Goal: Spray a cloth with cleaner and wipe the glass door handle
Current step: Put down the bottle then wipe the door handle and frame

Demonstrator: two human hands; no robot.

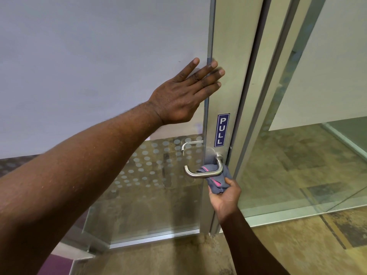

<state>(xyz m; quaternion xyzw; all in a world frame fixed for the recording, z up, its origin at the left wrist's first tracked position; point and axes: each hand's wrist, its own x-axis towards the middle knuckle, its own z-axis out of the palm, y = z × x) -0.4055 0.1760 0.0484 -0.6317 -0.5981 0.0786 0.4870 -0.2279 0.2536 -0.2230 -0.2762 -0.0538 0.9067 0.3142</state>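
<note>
A curved steel lever handle [198,173] juts from the metal stile of a glass door [228,56]. A grey cloth with a pink stripe [215,178] is bunched behind and under the handle's neck, touching it. My right hand [225,197] grips the cloth from below. My left hand [184,94] lies flat and spread against the frosted glass [99,56], its fingertips reaching onto the stile above the handle. No cleaner bottle is in view.
A blue PULL sticker [221,130] sits on the stile above the handle. A second lever handle [189,144] shows through the glass on the far side. A fixed glass panel [297,155] and its frame stand to the right. Patterned brown carpet [178,259] covers the floor.
</note>
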